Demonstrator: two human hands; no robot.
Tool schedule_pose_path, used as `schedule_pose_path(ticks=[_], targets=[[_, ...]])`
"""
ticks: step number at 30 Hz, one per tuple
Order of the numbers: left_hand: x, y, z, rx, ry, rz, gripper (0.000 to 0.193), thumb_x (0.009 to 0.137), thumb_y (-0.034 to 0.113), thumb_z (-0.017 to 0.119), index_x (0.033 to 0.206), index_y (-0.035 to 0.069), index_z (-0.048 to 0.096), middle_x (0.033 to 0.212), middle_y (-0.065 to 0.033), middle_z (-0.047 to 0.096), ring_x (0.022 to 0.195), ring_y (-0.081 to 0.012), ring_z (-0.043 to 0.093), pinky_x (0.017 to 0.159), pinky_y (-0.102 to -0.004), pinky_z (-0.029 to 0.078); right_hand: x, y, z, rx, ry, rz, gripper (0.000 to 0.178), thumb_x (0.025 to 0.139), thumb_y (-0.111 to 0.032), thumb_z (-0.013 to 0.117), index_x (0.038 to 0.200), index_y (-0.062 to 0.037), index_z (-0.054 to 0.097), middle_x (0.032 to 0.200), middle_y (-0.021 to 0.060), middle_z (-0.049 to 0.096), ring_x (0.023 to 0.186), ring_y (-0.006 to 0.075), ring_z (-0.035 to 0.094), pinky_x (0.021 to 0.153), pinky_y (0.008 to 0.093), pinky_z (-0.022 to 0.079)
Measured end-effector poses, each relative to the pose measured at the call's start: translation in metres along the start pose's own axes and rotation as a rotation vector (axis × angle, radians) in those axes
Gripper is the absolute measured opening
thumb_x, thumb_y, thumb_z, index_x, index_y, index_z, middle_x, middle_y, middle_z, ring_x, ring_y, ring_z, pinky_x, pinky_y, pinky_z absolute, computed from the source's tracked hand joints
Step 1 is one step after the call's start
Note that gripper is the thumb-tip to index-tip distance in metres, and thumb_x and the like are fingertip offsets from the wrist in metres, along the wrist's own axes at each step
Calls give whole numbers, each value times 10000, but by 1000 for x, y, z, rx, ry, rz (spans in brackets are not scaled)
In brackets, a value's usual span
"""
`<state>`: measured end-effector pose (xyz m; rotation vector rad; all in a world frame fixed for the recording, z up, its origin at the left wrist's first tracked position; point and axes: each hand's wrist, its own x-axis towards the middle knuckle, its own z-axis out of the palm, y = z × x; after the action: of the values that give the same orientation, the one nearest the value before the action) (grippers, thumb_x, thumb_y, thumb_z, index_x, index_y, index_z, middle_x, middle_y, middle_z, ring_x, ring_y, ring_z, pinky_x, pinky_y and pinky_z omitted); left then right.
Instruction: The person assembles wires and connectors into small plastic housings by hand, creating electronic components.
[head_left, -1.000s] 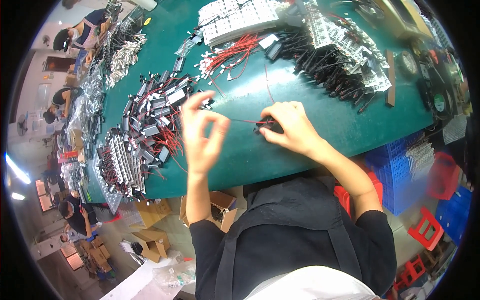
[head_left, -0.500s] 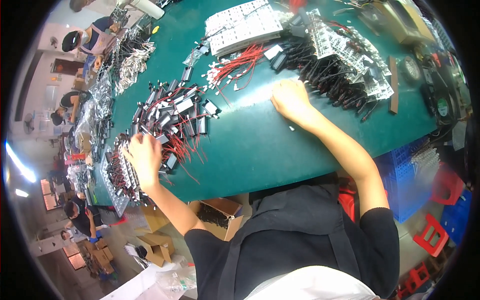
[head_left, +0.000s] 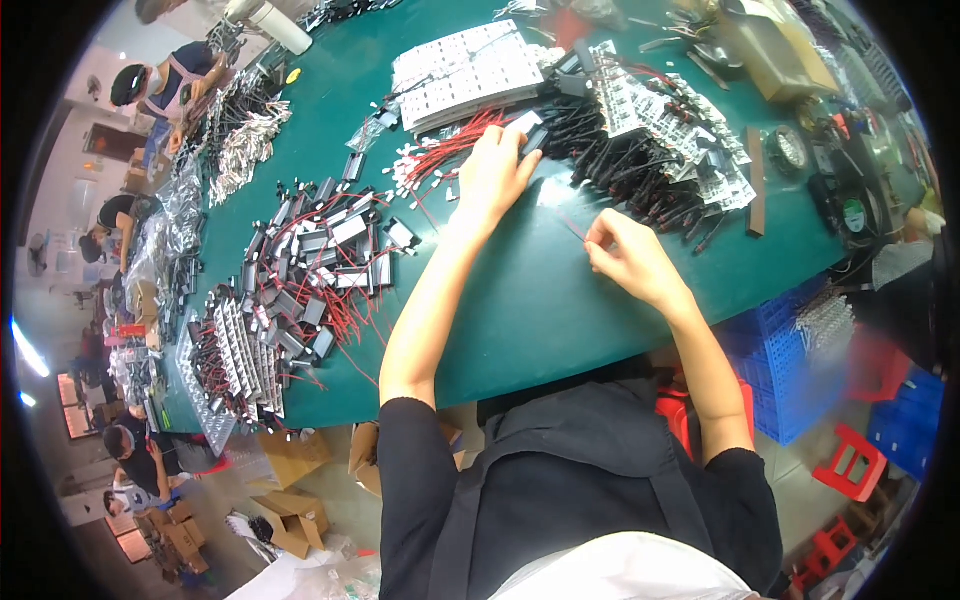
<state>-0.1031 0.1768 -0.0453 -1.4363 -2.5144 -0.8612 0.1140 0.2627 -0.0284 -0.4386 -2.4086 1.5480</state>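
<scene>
My left hand (head_left: pixel 490 178) reaches to the near side of a bundle of red wires (head_left: pixel 447 150) with white connectors. Its fingers are spread beside a black-and-white box-shaped part (head_left: pixel 532 130); whether they touch it I cannot tell. To the right, my right hand (head_left: pixel 628 256) is closed in a pinch above the green tabletop, and a thin wire (head_left: pixel 571 228) runs from its fingertips toward the upper left. Beyond that hand lies a row of black cables (head_left: pixel 630 170) with white perforated sheets (head_left: pixel 670 125) over them.
A heap of black-and-white boxes with red wires (head_left: pixel 325 250) covers the table's left part. Stacked white sheets (head_left: pixel 465 75) stand farther back. A wooden strip (head_left: pixel 755 180) and a cardboard box (head_left: pixel 780 55) lie at the right. Co-workers sit along the far left.
My left hand has moved from the heap at the left to the red wires in the middle. The right hand has come nearer to me and now pinches a thin wire. The view has shifted slightly.
</scene>
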Motion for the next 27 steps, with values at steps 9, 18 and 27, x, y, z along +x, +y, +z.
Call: schedule_pose_path(ticks=[9, 18, 27], targets=[[-38, -16, -9, -361, 3, 72, 136, 823, 158, 719, 860, 48, 648, 1251, -132, 591, 1141, -353, 571, 916, -400, 484, -17, -10, -13, 88, 232, -102, 219, 892, 33, 564, 1074, -26, 672, 888, 37, 548, 750, 88, 581, 618, 243, 476], [-124, 40, -75, -1197, -18, -374, 446, 877, -21, 646, 1264, 28, 430, 1259, -126, 518, 1126, -299, 616, 984, -388, 506, -13, -41, 16, 9, 242, -284, 113, 849, -38, 672, 958, -37, 703, 846, 71, 583, 751, 199, 589, 694, 314, 493], [-150, 28, -71, -1905, -126, -905, 321, 954, 279, 630, 1157, 41, 558, 1062, -103, 636, 948, -232, 657, 865, -348, 566, -20, -42, 41, 9, 334, -420, 120, 768, -29, 740, 868, -51, 677, 793, 56, 543, 711, 208, 560, 636, 325, 468]])
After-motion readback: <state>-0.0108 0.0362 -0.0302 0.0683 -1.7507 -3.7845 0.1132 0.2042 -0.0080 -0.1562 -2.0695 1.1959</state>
